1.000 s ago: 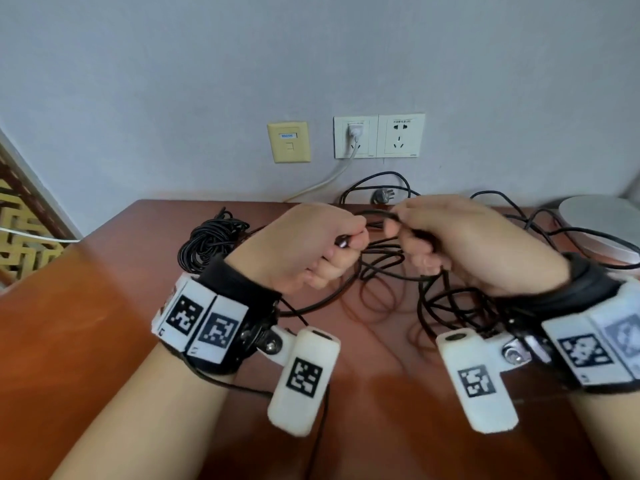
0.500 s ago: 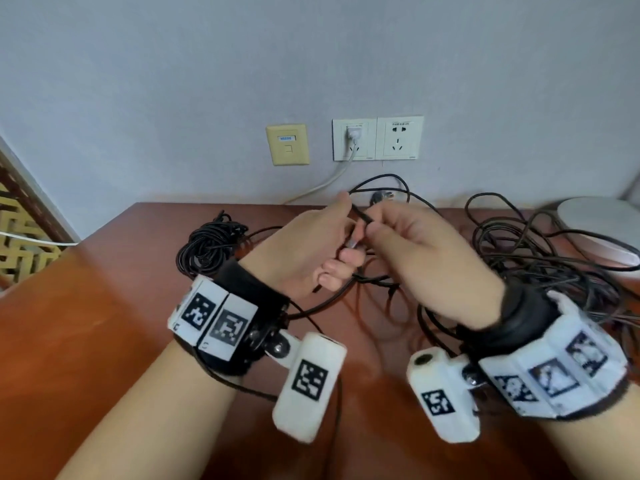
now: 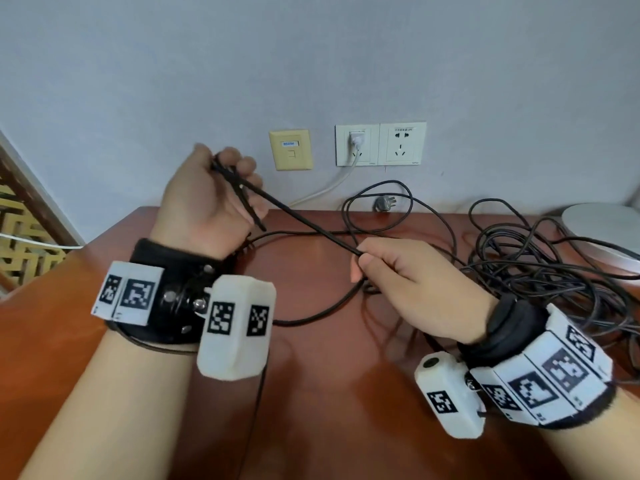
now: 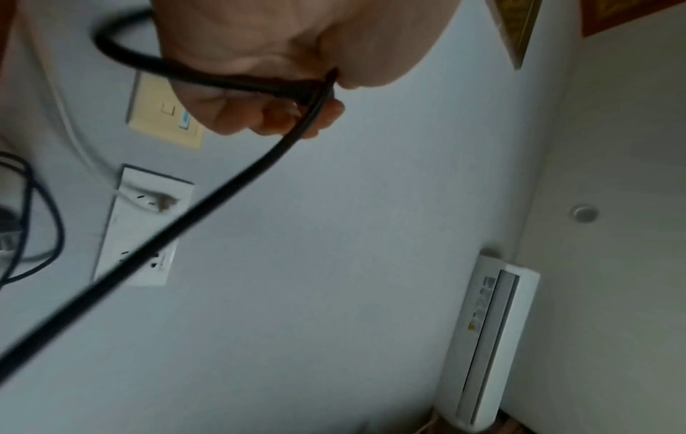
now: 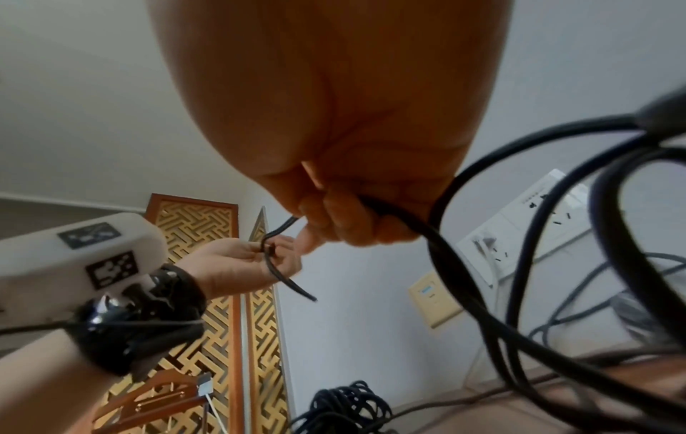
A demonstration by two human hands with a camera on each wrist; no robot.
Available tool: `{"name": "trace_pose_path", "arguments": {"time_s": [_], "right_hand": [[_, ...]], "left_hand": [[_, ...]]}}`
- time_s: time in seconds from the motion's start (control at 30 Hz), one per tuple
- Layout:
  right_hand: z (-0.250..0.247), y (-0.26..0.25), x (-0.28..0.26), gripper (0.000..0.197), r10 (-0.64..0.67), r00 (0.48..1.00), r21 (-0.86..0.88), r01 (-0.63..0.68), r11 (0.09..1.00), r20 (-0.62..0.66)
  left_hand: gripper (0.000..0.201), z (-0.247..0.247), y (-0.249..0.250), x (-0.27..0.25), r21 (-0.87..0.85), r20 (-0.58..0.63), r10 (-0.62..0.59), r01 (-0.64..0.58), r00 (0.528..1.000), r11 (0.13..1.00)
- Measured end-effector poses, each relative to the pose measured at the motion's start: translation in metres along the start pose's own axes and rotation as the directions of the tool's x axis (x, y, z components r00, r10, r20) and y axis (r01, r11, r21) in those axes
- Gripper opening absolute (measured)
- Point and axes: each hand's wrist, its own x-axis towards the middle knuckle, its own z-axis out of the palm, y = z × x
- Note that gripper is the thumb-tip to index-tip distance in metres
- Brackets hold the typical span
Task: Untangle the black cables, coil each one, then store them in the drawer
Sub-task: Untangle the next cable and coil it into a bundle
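A black cable runs taut between my two hands above the brown table. My left hand is raised near the wall and grips the cable's end, with a short tail sticking out below the fist. The left wrist view shows that left hand curled round the cable. My right hand is lower, over the table's middle, and pinches the same cable between thumb and fingers. A loose tangle of black cables lies at the right. A coiled black bundle sits on the table's far left.
Wall sockets with a white plug and cord are behind the table. A grey plug lies by the back edge. A white round object stands at the far right, and a wooden lattice screen at the left.
My hands, close together before, have moved apart. The left rose up and left with the cable end; the right slid down and right along the cable, which is now taut.
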Motion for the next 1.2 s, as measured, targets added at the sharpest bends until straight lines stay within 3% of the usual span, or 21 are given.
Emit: {"name": "trace_pose_path", "arguments": {"time_s": [0.07, 0.1, 0.17, 0.2, 0.3, 0.43, 0.47, 0.53, 0.6, 0.67, 0.77, 0.9, 1.0, 1.03, 1.13, 1.2], "right_hand": [[0.0, 0.007, 0.001, 0.028, -0.006, 1.0, -0.078, 0.005, 0.997, -0.008], [-0.002, 0.012, 0.001, 0.028, -0.005, 1.0, -0.117, 0.002, 0.993, -0.021], [-0.009, 0.026, 0.003, 0.027, 0.014, 0.998, -0.201, -0.027, 0.979, -0.062], [-0.013, 0.033, 0.004, 0.027, 0.033, 0.996, -0.246, -0.051, 0.968, -0.077], [-0.02, 0.047, 0.004, 0.027, 0.09, 0.995, -0.349, -0.1, 0.932, -0.045], [-0.015, 0.04, 0.004, 0.025, 0.017, 1.0, -0.362, -0.024, 0.932, -0.023], [-0.016, 0.036, 0.004, 0.025, 0.004, 0.999, -0.358, -0.023, 0.933, -0.054], [-0.021, 0.033, 0.004, 0.025, 0.02, 0.989, -0.369, -0.074, 0.927, -0.149], [-0.027, 0.031, 0.003, 0.021, 0.093, 0.971, -0.369, -0.172, 0.913, -0.222], [-0.03, 0.026, 0.001, 0.014, 0.158, 0.968, -0.359, -0.221, 0.907, -0.197], [-0.019, 0.01, 0.0, 0.012, 0.116, 0.99, -0.32, -0.135, 0.938, -0.078], [-0.002, -0.007, 0.0, 0.027, 0.116, 0.99, -0.318, -0.086, 0.944, 0.077], [0.001, -0.014, -0.001, 0.039, 0.117, 0.99, -0.309, -0.087, 0.947, 0.081], [0.002, -0.016, -0.001, 0.043, 0.11, 0.99, -0.309, -0.078, 0.948, 0.088], [0.006, -0.024, -0.005, 0.047, -0.014, 0.99, -0.405, 0.071, 0.912, 0.143], [0.013, -0.03, -0.006, 0.042, -0.123, 0.976, -0.425, 0.19, 0.885, 0.179]], "left_hand": [[0.054, -0.007, 0.01, 0.002, -0.191, 0.011, 0.043, -0.04, 0.999, 0.981], [0.055, -0.013, 0.016, 0.002, -0.319, 0.057, 0.024, -0.004, 0.998, 0.948], [0.055, -0.027, 0.027, 0.004, -0.5, 0.255, -0.044, 0.171, 0.966, 0.849], [0.055, -0.033, 0.033, 0.003, -0.509, 0.324, -0.067, 0.233, 0.944, 0.829], [0.055, -0.041, 0.037, 0.002, -0.366, 0.438, -0.194, 0.371, 0.878, 0.854], [0.046, -0.02, 0.018, -0.002, 0.007, 0.532, -0.433, 0.508, 0.728, 0.862], [0.044, -0.013, 0.009, -0.004, 0.141, 0.485, -0.47, 0.465, 0.737, 0.874], [0.041, 0.0, -0.005, -0.011, 0.413, 0.351, -0.452, 0.298, 0.82, 0.861], [0.037, 0.005, -0.016, -0.013, 0.477, 0.349, -0.419, 0.226, 0.838, 0.849], [0.038, 0.005, -0.02, -0.01, 0.434, 0.359, -0.411, 0.24, 0.838, 0.869], [0.045, 0.008, -0.025, -0.008, 0.325, 0.423, -0.425, 0.304, 0.8, 0.895], [0.042, 0.009, -0.029, -0.008, 0.221, 0.536, -0.421, 0.36, 0.731, 0.906], [0.035, 0.009, -0.033, -0.006, 0.131, 0.663, -0.43, 0.471, 0.613, 0.873], [0.033, 0.009, -0.034, -0.006, 0.103, 0.684, -0.425, 0.498, 0.593, 0.861], [0.031, 0.009, -0.036, -0.005, 0.062, 0.684, -0.384, 0.476, 0.62, 0.877], [0.032, 0.008, -0.037, -0.004, 0.061, 0.644, -0.372, 0.44, 0.669, 0.896]]}}
